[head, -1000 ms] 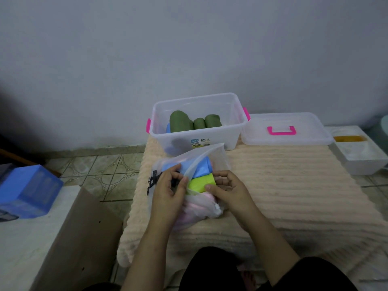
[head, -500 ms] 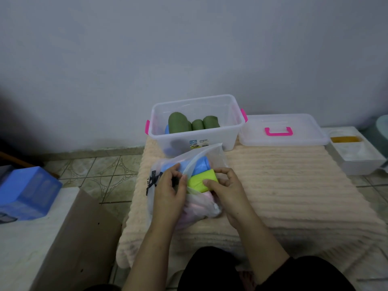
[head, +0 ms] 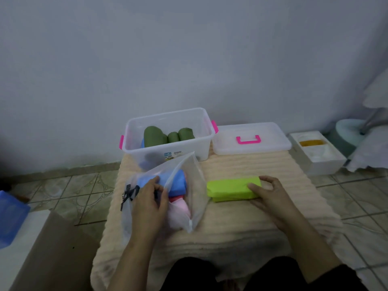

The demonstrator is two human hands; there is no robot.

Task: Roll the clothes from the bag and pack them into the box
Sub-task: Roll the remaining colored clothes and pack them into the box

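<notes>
A translucent bag (head: 195, 192) lies on the cream mat, holding folded blue cloth (head: 177, 183) and pink cloth (head: 181, 207). My left hand (head: 149, 201) grips the bag's open edge. To the right of the bag, a folded lime-green cloth (head: 228, 189) rests flat on the mat, and my right hand (head: 269, 194) holds its right end. Behind the bag stands the clear box (head: 201, 127) with pink latches, containing dark green rolls (head: 168, 136) and something blue low at the left.
The box's clear lid (head: 270, 133) with a pink handle lies right of the box. A white foam tray (head: 317, 154) sits further right on the tiled floor. A cardboard surface (head: 52, 255) and a blue box (head: 11, 217) are at left. The cream mat (head: 241, 225) spreads in front of me.
My right hand has pulled the lime-green cloth out of the bag and set it on the mat to the right. My left hand still holds the bag.
</notes>
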